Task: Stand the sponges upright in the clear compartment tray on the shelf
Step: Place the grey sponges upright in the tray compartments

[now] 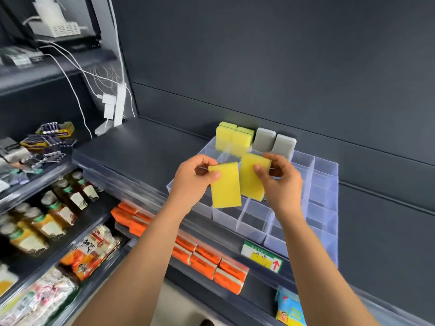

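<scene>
Hands: left point(195, 178), right point(281, 178) each pinch yellow sponge above tray point(326, 208).

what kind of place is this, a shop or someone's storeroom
Most likely a small shop or convenience store: the shelf carries a price label on its front edge, and lower down sit rows of identical bottled drinks and stacked orange packs, laid out like stock for sale.

A matt dark grey back panel point(282, 55) rises behind the flat dark grey shelf board point(141, 142). In the left corner a white power strip point(120, 104) hangs upright, white cables point(70, 74) running from it. Lower dark shelves point(33, 188) to the left carry brown bottles point(56, 210) and printed packets point(94, 250).
</scene>
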